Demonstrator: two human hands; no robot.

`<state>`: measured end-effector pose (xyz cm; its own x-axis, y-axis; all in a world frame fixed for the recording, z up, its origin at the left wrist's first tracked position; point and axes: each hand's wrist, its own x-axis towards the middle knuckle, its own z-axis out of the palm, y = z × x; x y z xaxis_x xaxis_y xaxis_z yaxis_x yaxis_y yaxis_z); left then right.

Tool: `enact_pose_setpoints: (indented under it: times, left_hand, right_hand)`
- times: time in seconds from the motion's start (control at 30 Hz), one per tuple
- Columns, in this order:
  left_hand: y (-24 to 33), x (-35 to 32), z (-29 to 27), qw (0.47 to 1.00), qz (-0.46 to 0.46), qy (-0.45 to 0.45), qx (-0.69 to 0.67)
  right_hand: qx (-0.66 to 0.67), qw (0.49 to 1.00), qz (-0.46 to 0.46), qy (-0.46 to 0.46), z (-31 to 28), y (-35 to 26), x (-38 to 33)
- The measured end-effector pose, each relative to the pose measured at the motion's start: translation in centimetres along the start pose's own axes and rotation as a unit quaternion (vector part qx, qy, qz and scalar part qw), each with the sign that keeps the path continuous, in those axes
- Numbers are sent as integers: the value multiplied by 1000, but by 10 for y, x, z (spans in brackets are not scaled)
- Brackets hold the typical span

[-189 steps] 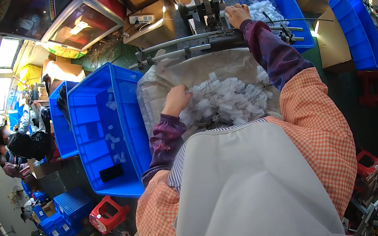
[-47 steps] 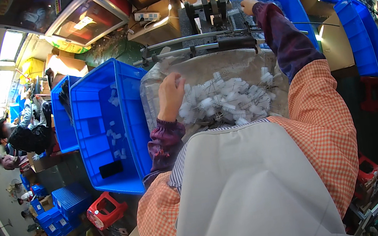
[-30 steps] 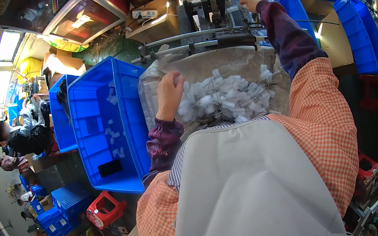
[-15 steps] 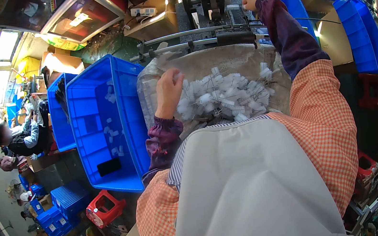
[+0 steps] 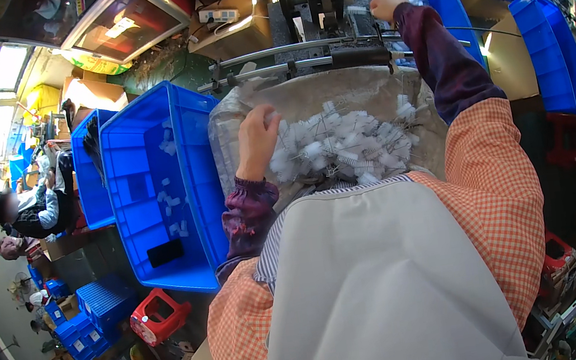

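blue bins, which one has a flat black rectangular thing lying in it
The large blue bin nearest the left hand: the black slab lies at its near end, by small white pieces. No such slab shows in the others.

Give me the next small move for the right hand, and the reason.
I would ease the right hand slightly left, toward the middle of the dark machine: its fingers already reach the machine's right side, while the left hand is apart from it, near the pile of white bristled pieces. Whether the right fingers pinch anything is too small to tell.
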<state>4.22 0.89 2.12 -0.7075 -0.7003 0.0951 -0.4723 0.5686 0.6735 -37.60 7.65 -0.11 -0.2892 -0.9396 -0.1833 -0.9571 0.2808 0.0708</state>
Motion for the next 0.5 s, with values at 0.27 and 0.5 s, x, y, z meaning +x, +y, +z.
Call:
enact_pose_setpoints:
  times: [0.27, 0.5]
  left_hand:
    - [-3, 3, 10, 1000, 8, -9, -6]
    - [13, 12, 12, 999, 13, -29, -5]
  right_hand:
    - [385, 921, -40, -52, 9, 52, -38]
    - [381, 913, -48, -137, 11, 53, -93]
